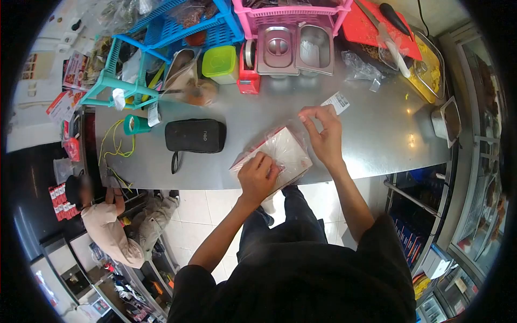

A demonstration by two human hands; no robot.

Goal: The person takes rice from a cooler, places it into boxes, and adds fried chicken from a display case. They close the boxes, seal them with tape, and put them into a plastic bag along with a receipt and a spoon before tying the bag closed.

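Observation:
A white and red box point(288, 152) in clear plastic wrap lies at the front edge of the steel table. My left hand point(258, 179) rests on its left part, fingers curled on the wrap; whether they pinch the plastic is too small to tell. Beyond the box's right corner is my right hand point(324, 134), raised with thumb and forefinger brought close together. Whatever might be between those fingertips cannot be made out. A white label point(337, 102) lies just behind my right hand. Left of the box sits a black zipped case point(195, 135).
Behind are a green-lidded tub point(219, 61), steel containers point(277, 50), a pink basket point(293, 12) and blue basket point(226, 29). A knife lies on a red board point(363, 27) at the back right. Another person point(107, 226) is at the left, beyond the table.

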